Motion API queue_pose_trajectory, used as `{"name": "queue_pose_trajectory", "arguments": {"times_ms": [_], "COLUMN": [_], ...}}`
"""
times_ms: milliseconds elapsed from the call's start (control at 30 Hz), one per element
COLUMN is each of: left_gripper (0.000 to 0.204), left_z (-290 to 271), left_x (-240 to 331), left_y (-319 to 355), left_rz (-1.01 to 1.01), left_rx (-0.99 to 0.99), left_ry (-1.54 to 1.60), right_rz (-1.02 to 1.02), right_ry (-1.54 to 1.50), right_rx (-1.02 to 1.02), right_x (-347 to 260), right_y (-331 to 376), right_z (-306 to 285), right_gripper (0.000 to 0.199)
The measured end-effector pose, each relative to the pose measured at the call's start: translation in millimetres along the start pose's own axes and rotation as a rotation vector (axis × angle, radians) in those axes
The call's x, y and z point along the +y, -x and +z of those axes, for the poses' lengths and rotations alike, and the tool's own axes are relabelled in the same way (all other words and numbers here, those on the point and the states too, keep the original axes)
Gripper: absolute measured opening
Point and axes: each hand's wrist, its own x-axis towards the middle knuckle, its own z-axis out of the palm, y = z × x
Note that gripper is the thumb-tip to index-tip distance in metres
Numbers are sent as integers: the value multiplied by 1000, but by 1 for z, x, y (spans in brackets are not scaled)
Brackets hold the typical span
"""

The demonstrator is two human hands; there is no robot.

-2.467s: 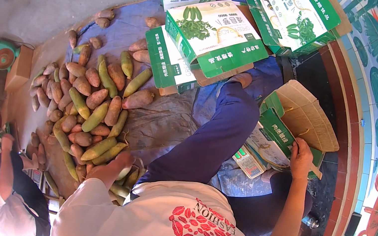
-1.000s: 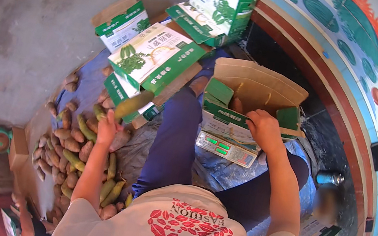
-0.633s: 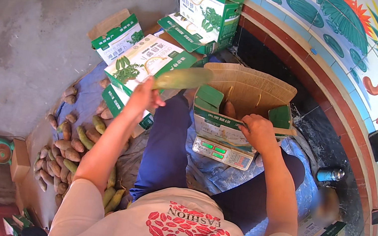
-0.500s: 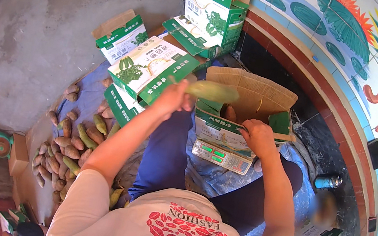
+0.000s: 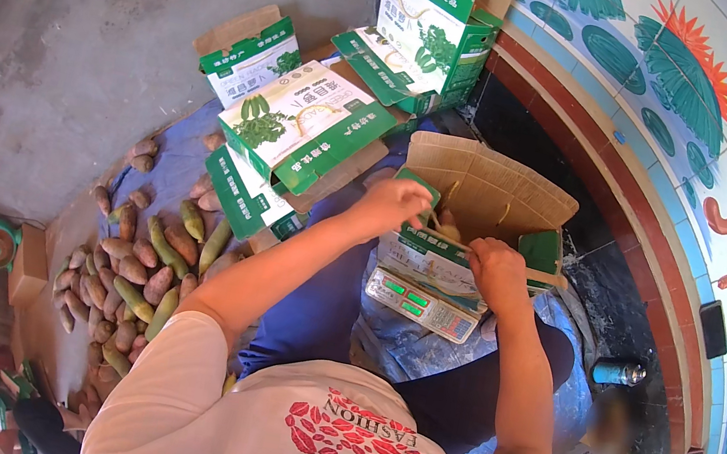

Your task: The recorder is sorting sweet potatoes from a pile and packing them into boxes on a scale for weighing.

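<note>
1. Brown cardboard box [image 5: 487, 190] with green trim, flaps open, sitting on a digital scale [image 5: 423, 304] in front of the knees
2. Left hand [image 5: 396, 206] reaching over the box's near left corner, fingers curled down inside; cannot tell what is pinched
3. Right hand [image 5: 497, 270] resting on the near rim, fingers bent over the edge
4. Heap of green and reddish fruit [image 5: 139, 260] lying on a cloth well to the left
5. Flat printed cartons [image 5: 304, 124] stacked beyond the box

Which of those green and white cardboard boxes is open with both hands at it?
The open box on the scale, brown flaps up. The left hand and right hand are at its opening; the other boxes lie farther left, untouched.
</note>
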Motion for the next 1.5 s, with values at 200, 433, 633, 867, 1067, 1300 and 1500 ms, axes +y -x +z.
{"name": "queue_pose_trajectory", "arguments": {"times_ms": [200, 433, 633, 867, 1067, 1300, 1500], "left_gripper": [24, 22, 28, 42, 45, 49, 50], "left_z": [-68, -150, -127, -64, -21, 34, -45], "left_x": [-43, -212, -385, -441, -433, -456, -405], "left_y": [49, 148, 285, 390, 396, 419, 370], "left_rz": [128, -140, -797, -1200, -1305, -1157, -1202], "left_rx": [446, 635, 186, -76, -204, -516, 331], "left_ry": [87, -648, -883, -699, -610, -605, -693], "right_rz": [-2, 29, 63, 87, 139, 95, 93], "right_ry": [-4, 2, -39, -38, 4, 2, -2], "right_rx": [-3, -2, 3, -21, -30, -33, -17], "right_x": [0, 0, 0, -3, -1, 1, 5], "right_y": [-3, -3, -5, -10, -5, -14, -9], "right_z": [4, 0, 2, 3, 0, 16, 12], "right_gripper": [10, 9, 8, 10, 11, 12, 12]}}
